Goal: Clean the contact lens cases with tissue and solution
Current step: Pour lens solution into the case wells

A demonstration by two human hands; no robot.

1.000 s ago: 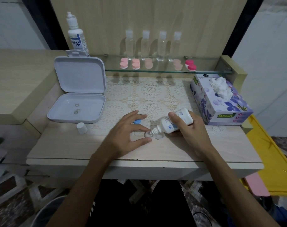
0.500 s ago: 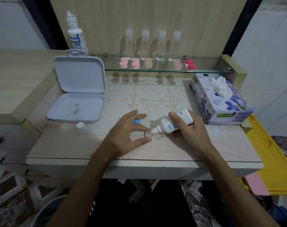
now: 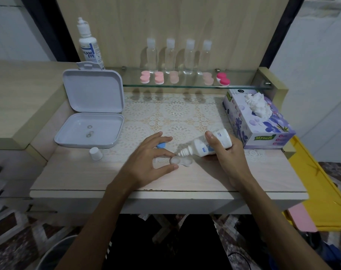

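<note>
A clear contact lens case (image 3: pixel 180 160) lies open on the desk near the front. My left hand (image 3: pixel 148 160) pinches its left cup between thumb and forefinger. My right hand (image 3: pixel 226 154) grips a small white solution bottle (image 3: pixel 208 144), tipped down to the left with its nozzle just over the case. A blue cap (image 3: pixel 161 145) lies half hidden behind my left fingers. The bottle's white cap (image 3: pixel 95 153) stands on the desk at the left. A floral tissue box (image 3: pixel 257 121) sits at the right with a tissue sticking out.
An open white hinged box (image 3: pixel 89 121) with small rings inside lies at the left. A glass shelf (image 3: pixel 185 85) carries several pink lens cases (image 3: pixel 159 77) and several clear bottles (image 3: pixel 170 55). A large solution bottle (image 3: pixel 88 44) stands at the back left. A lace mat (image 3: pixel 175 114) covers the desk.
</note>
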